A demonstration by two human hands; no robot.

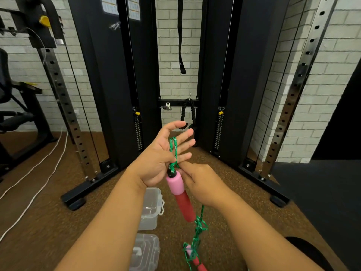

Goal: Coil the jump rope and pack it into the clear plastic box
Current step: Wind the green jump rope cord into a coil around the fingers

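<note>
My left hand [166, 153] is raised palm up with fingers spread, and the green jump rope [173, 148] loops around its fingers. A pink and red handle [180, 194] hangs down from the palm. My right hand [203, 184] pinches the rope just above that handle. More rope [199, 229] trails down in a tangle to the second handle [195, 259] on the floor. The clear plastic box [150, 210] stands open on the floor under my left forearm, with its lid [145, 251] lying nearer to me.
A black cable machine [121, 85] with chrome uprights fills the space ahead, a black rope attachment [188, 112] hanging at its middle. White cables [35, 173] run across the brown floor at left. A black bench [13, 118] stands far left, and a dark mat [322, 192] lies right.
</note>
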